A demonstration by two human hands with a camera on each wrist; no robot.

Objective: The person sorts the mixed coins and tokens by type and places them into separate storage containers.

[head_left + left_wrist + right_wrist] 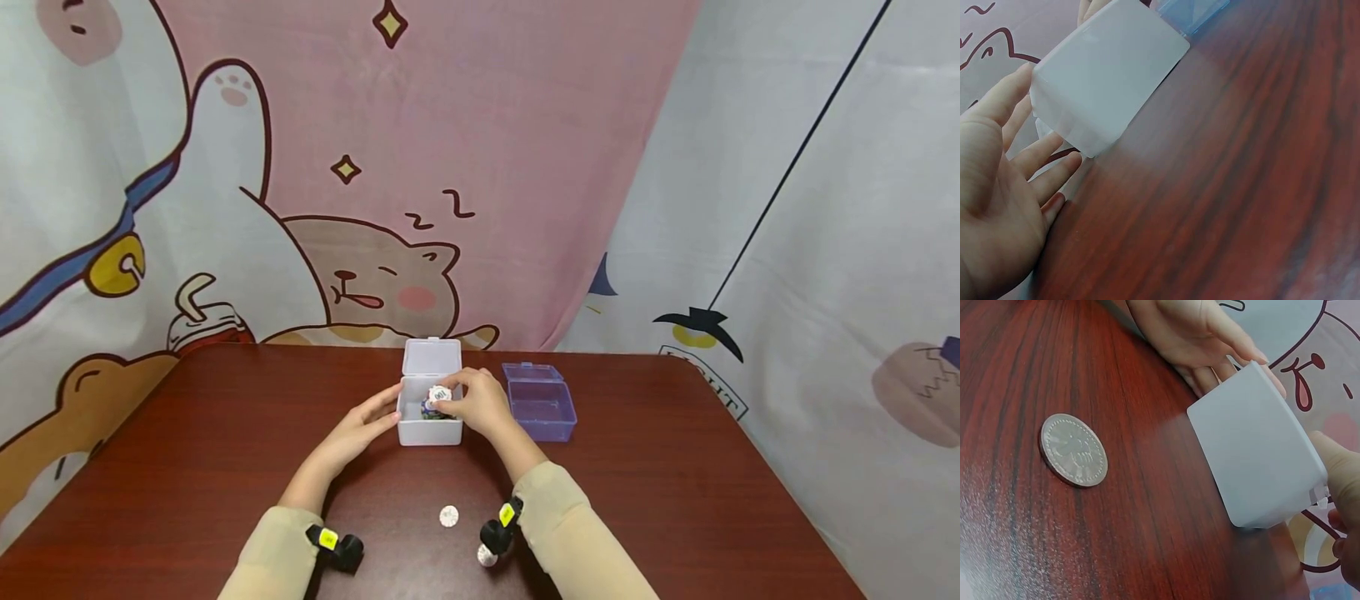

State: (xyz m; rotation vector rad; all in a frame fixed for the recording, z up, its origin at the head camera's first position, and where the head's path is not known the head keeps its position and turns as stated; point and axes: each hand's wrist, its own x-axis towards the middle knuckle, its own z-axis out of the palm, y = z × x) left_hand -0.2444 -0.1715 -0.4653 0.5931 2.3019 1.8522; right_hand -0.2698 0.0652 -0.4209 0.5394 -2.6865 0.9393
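Note:
A small white box point(430, 429) stands open in the middle of the table, its lid point(431, 357) tipped up at the back. My right hand point(452, 398) pinches a white round token point(440, 394) just over the box's opening. A bluish token lies inside, under it. My left hand point(387, 412) rests with straight fingers against the box's left wall; in the left wrist view the left hand point(1035, 156) lies beside the white box point(1107, 78). In the right wrist view only my right thumb point(1342, 481) shows at the white box point(1259, 456).
An open purple box point(542, 406) stands just right of the white one. A silver coin point(448, 516) point(1073, 450) lies on the dark wooden table point(675, 467) near me, and another round piece point(487, 555) lies by my right wrist. A cartoon cloth hangs behind.

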